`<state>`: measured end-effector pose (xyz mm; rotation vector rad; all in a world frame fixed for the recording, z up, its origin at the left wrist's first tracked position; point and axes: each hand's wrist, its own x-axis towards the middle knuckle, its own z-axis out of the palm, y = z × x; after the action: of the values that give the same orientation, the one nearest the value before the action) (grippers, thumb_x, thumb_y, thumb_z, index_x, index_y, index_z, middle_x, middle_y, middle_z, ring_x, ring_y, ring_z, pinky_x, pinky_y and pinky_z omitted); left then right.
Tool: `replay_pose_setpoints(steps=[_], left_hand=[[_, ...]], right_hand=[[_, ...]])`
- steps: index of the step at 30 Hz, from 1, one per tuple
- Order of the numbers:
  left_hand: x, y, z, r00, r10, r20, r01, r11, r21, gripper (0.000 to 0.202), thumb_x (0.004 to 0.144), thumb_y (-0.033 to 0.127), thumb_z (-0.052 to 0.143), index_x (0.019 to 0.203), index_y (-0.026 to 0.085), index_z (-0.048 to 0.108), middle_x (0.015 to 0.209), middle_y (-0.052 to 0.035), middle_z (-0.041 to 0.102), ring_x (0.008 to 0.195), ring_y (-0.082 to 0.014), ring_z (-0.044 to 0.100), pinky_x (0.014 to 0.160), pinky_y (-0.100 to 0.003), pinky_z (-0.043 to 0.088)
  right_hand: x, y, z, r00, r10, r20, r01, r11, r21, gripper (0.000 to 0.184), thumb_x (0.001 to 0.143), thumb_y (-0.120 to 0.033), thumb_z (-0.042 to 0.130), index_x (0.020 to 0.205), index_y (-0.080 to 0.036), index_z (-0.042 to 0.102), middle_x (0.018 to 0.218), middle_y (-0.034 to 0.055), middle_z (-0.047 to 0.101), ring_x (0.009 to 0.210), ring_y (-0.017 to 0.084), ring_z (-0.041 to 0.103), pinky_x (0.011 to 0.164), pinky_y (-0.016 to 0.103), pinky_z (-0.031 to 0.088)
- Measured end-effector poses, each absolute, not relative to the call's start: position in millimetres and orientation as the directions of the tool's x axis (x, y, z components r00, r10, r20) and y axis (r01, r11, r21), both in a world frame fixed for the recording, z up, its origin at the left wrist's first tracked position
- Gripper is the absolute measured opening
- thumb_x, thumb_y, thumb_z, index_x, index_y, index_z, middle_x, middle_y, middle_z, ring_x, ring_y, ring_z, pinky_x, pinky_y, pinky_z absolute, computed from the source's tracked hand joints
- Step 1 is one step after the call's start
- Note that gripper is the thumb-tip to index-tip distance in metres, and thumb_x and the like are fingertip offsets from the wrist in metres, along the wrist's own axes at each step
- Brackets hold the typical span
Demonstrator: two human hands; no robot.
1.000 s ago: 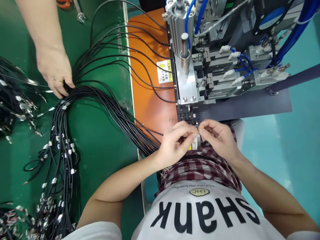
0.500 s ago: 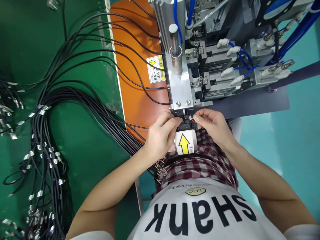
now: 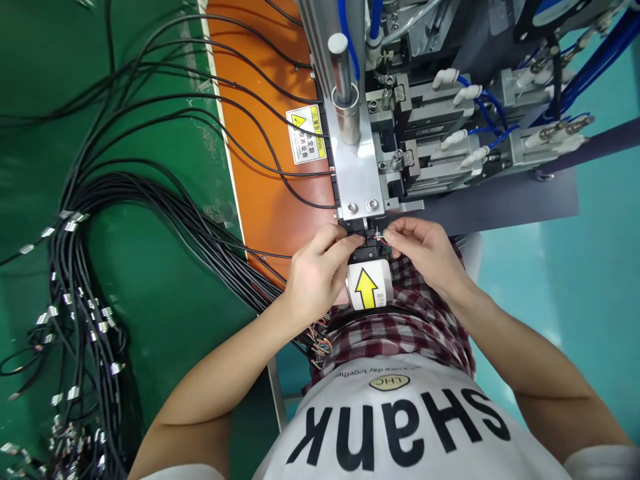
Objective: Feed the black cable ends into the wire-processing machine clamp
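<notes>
My left hand (image 3: 316, 270) is closed, with its thumb and index fingertips pressed down at a small black fixture block (image 3: 367, 252). Whatever lies under those fingertips is hidden. On the block's other side, my right hand (image 3: 420, 250) pinches several thin coloured wires (image 3: 381, 237) between thumb and index finger, their tips pointing at the block. A black cable (image 3: 273, 255) runs in from the left and disappears behind my left hand. Just below the block sits a white cover with a yellow arrow (image 3: 367, 288).
A metal machine head (image 3: 356, 167) with an upright rod stands directly beyond my hands. Pneumatic cylinders with blue hoses (image 3: 440, 167) fill the right side. Thick bundles of black cables (image 3: 135, 193) cross the green table (image 3: 190, 320) and orange base plate (image 3: 300, 193).
Both hands stay at the fixture block in nearly the same pose. The view has shifted slightly, and a loose cable at the upper left lies differently.
</notes>
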<state>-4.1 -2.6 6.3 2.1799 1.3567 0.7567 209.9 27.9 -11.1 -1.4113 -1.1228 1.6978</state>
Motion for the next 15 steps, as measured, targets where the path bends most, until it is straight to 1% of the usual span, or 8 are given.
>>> replay_pose_setpoints(steps=[5,9,12,15], left_hand=[[-4.3,-2.2,4.6,0.377,0.901,0.217,0.661,-0.426,0.618,0.031,0.098,0.012,0.045,0.119,0.020,0.066,0.105,-0.0086,0.065,0.104,-0.0205,0.064,0.083,-0.033,0.058],[-4.6,-1.9,3.1,0.386,0.898,0.211,0.667,-0.430,0.609,0.033,0.099,0.012,0.043,0.121,0.021,0.066,0.107,-0.0086,0.065,0.105,-0.0205,0.063,0.085,-0.033,0.058],[-4.5,-1.8,3.9,0.393,0.894,0.214,0.665,-0.437,0.605,0.034,0.099,0.011,0.043,0.121,0.020,0.066,0.105,-0.0084,0.064,0.103,-0.0199,0.064,0.084,-0.032,0.057],[-4.6,-1.5,5.1,0.415,0.884,0.217,0.669,-0.458,0.585,0.034,0.099,0.010,0.043,0.121,0.019,0.067,0.101,-0.0080,0.063,0.100,-0.0190,0.064,0.083,-0.032,0.057]], right_hand=[[211.1,27.4,-11.9,-0.215,0.884,-0.415,0.047,-0.415,-0.908,0.026,0.085,-0.041,0.074,0.075,-0.018,0.065,0.064,-0.0025,0.059,0.059,0.011,0.055,0.059,0.025,0.046],[212.2,28.0,-13.0,-0.234,0.883,-0.407,0.065,-0.404,-0.913,0.028,0.086,-0.044,0.073,0.077,-0.018,0.064,0.065,-0.0025,0.059,0.059,0.011,0.056,0.059,0.025,0.046],[212.4,28.3,-13.8,-0.241,0.885,-0.399,0.081,-0.391,-0.917,0.029,0.087,-0.044,0.072,0.077,-0.018,0.063,0.065,-0.0026,0.059,0.058,0.011,0.057,0.059,0.025,0.046],[212.3,27.6,-14.0,-0.241,0.889,-0.389,0.098,-0.377,-0.921,0.025,0.089,-0.041,0.070,0.080,-0.018,0.063,0.066,-0.0026,0.059,0.059,0.011,0.058,0.060,0.025,0.046]])
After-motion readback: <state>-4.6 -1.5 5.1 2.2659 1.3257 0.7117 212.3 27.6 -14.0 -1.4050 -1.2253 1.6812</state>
